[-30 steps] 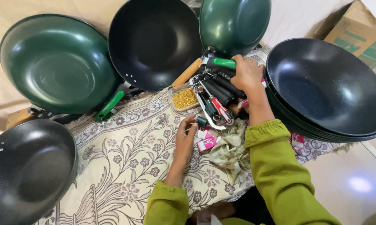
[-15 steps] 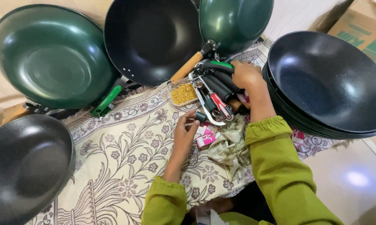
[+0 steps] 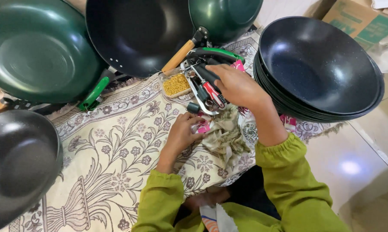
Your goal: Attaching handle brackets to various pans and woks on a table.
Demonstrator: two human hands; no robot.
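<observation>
Since a second ago, the right hand [image 3: 239, 86] has stayed closed over the pile of black pan handles [image 3: 204, 81]. The left hand [image 3: 181, 133] has lowered, fingers pinched on a small part, unidentifiable, beside the pink packet [image 3: 202, 127].

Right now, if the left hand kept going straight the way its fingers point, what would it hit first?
Probably the small dark knob just beyond the left hand, then the pile of pan handles. Depth is hard to judge from above.
</observation>
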